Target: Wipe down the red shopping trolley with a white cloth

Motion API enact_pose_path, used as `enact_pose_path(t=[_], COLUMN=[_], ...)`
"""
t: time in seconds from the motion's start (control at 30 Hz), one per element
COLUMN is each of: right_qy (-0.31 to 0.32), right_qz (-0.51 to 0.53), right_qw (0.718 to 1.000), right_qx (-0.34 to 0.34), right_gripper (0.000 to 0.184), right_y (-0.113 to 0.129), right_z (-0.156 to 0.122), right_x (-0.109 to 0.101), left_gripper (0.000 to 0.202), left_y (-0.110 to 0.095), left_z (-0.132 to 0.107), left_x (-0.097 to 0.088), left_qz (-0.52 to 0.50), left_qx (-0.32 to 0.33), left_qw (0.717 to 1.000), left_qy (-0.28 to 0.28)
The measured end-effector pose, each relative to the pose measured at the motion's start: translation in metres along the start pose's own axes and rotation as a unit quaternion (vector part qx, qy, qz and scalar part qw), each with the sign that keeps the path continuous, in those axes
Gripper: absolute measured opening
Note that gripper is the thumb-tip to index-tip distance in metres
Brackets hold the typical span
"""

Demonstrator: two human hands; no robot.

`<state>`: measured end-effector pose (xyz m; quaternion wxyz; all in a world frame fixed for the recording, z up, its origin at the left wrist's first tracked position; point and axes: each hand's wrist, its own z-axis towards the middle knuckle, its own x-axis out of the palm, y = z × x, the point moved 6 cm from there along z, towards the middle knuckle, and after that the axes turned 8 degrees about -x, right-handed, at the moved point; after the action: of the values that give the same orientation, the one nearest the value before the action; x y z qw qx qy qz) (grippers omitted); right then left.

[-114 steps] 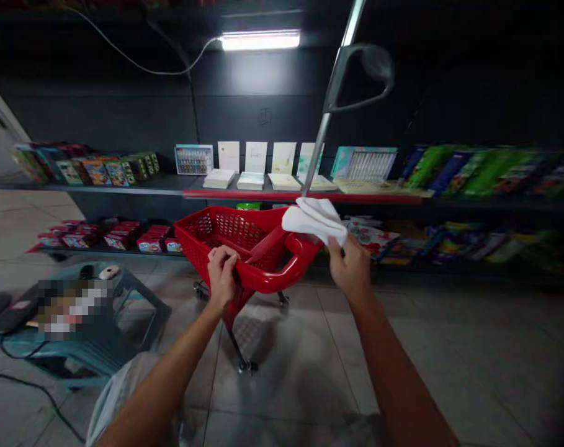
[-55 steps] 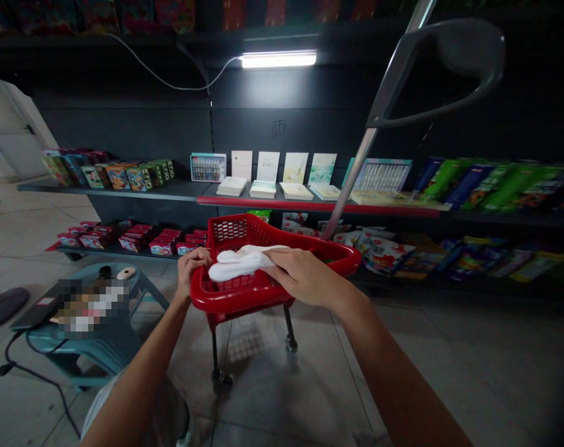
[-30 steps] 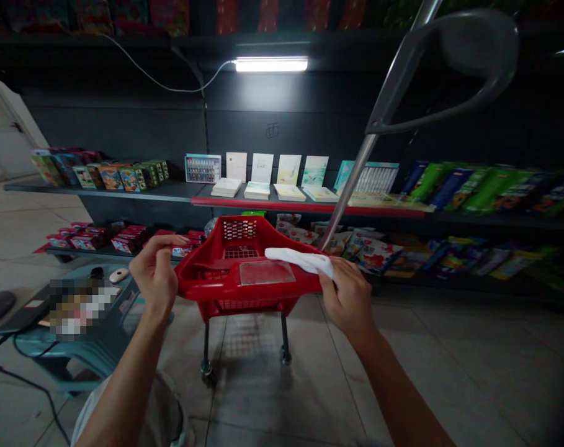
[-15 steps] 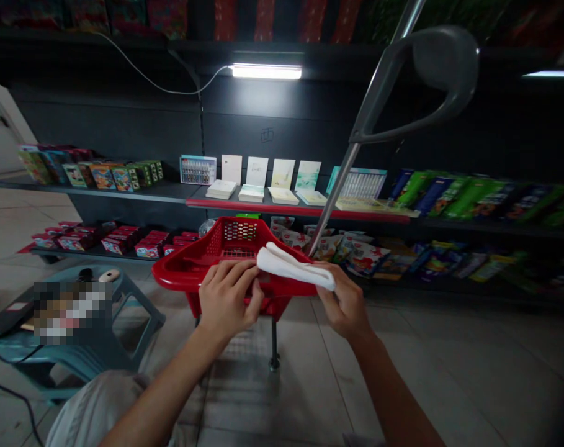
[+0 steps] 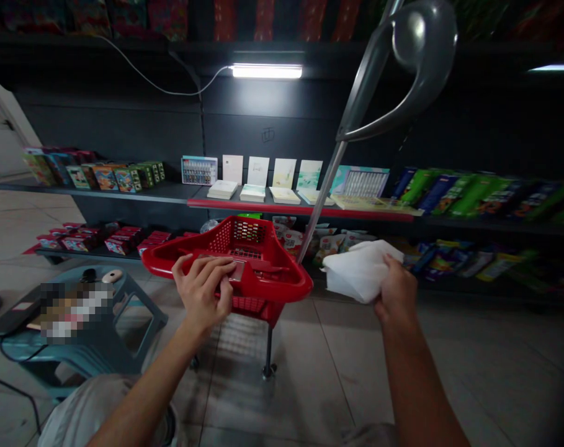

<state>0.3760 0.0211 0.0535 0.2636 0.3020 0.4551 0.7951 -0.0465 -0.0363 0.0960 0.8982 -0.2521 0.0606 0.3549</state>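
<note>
No lettering can be read surely; a small boxy character (image 5: 267, 134) marks the dark back panel (image 5: 237, 133) toward twelve o'clock.

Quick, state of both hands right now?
Left hand: on the red cart handle; can't tell whether its grip is closed around it.
Right hand: closed, holding a white cloth clear of the handle.

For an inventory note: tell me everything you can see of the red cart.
The cart is red and glossy, apparently plastic, with a perforated basket and thick rounded rim. It stands upright on the tiled floor, before the shelves; a thin leg and small wheels show. The left hand touches its near side; a metal pole rises at its right.
</note>
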Motion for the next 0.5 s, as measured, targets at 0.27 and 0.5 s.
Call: enact_pose_path(t=[0.27,0.5], right_qy=[0.191,0.210], right_qz=[0.216,0.301], right_qw=[0.957,0.930], right_qx=[-0.018,-0.013], right_gripper=[0.064,0.072], right_y=[0.059,0.080], right_z=[-0.085,-0.104], right_x=[0.105,0.134], left_gripper=[0.026,0.029], left_y=[0.007,0.028], left_z=[0.005,-0.001], left_x=[-0.015,-0.030], left_qz=[0.055,0.059], left_qx=[0.030,0.024], left_qw=[0.996,0.988], left_qy=[-0.057,-0.143])
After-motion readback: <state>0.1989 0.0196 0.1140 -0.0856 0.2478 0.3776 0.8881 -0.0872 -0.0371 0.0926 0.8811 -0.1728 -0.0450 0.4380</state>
